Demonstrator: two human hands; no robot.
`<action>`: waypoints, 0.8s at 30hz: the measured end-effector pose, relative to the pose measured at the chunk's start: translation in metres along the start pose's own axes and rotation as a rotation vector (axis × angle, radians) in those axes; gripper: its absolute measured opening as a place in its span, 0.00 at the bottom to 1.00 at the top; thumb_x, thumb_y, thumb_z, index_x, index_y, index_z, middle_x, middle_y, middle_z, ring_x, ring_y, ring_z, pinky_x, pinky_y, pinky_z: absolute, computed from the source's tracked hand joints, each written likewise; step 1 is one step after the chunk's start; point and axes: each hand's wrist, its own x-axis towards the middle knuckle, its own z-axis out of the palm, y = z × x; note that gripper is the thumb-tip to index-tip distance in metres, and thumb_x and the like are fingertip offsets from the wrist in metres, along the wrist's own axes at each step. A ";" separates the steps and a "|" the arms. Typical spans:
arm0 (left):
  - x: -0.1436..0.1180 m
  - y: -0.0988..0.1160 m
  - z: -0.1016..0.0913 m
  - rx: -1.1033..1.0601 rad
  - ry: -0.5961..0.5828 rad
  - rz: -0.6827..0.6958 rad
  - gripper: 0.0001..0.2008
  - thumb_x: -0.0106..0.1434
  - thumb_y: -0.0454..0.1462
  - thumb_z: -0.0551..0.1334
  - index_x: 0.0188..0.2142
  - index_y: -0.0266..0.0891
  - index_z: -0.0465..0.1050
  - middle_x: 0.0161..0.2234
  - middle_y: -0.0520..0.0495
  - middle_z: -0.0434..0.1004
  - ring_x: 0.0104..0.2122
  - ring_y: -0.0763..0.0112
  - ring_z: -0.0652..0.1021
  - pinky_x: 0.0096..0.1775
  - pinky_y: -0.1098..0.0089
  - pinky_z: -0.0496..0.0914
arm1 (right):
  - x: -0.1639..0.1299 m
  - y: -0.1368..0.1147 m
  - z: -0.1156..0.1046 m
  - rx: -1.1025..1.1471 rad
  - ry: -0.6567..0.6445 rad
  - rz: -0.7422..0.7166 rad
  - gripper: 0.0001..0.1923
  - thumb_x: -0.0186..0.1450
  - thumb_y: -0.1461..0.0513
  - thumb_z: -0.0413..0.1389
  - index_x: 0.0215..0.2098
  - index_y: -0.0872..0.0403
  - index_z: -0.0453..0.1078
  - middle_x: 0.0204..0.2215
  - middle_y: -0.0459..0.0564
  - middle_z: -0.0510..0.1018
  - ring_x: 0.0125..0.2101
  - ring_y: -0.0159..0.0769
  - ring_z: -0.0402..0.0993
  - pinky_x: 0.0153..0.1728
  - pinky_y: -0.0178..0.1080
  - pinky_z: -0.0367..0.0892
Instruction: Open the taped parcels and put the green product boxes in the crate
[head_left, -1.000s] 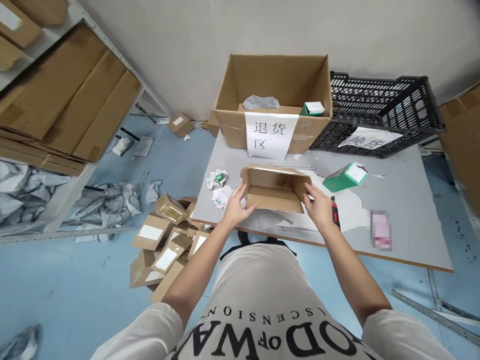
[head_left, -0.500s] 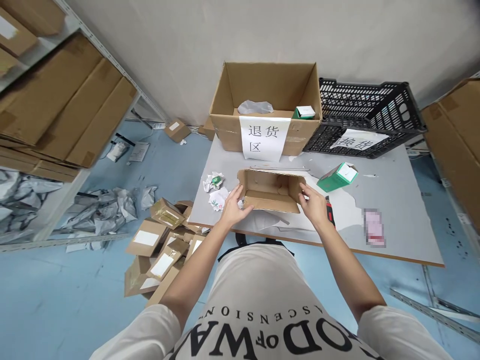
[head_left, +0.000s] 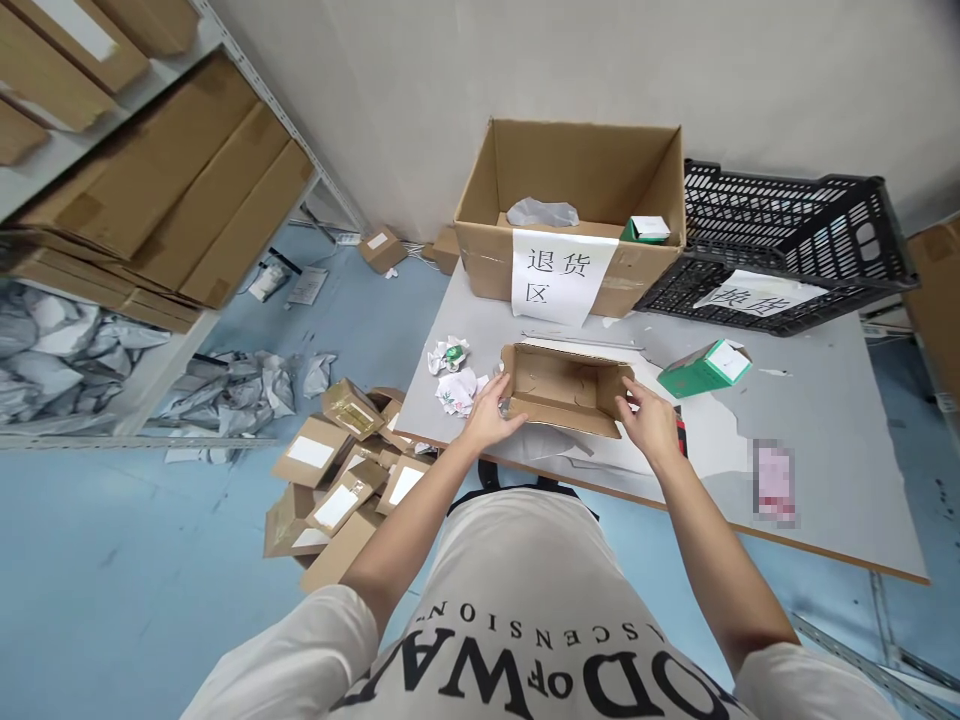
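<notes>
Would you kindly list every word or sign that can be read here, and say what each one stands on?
"退货区": white paper sheet taped to the front of the large cardboard box.
Two large characters, cut off by the crate rim, not readable: paper sheet in the black crate.
"ASCENSION" and "OD OF WA", upside down, partly cut off: the person's white shirt.
Labels on the small floor boxes: too small to read.

Between my fingers [head_left: 501, 392]: box [head_left: 564, 388], matt brown cardboard. Beyond: crate [head_left: 780, 235], black plastic mesh. Table [head_left: 825, 420] smooth grey.
</notes>
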 end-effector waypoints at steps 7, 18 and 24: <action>0.004 -0.004 0.000 -0.010 0.004 -0.031 0.37 0.52 0.42 0.66 0.60 0.36 0.58 0.61 0.36 0.58 0.60 0.53 0.62 0.50 0.58 0.72 | 0.003 -0.006 0.005 0.010 -0.059 0.028 0.23 0.62 0.59 0.50 0.54 0.57 0.67 0.52 0.57 0.73 0.45 0.44 0.75 0.51 0.45 0.66; 0.021 -0.006 0.001 -0.048 0.003 -0.087 0.36 0.52 0.42 0.66 0.59 0.36 0.59 0.60 0.35 0.58 0.58 0.53 0.65 0.49 0.59 0.73 | 0.014 -0.017 0.002 0.023 -0.140 0.097 0.25 0.62 0.58 0.51 0.57 0.54 0.64 0.52 0.54 0.73 0.46 0.45 0.74 0.48 0.45 0.67; 0.022 -0.010 0.001 -0.028 0.004 -0.099 0.37 0.54 0.44 0.64 0.60 0.35 0.57 0.61 0.35 0.57 0.56 0.55 0.67 0.48 0.62 0.73 | 0.017 -0.016 0.003 0.047 -0.179 0.122 0.26 0.62 0.58 0.52 0.58 0.55 0.64 0.52 0.55 0.73 0.43 0.44 0.76 0.47 0.45 0.67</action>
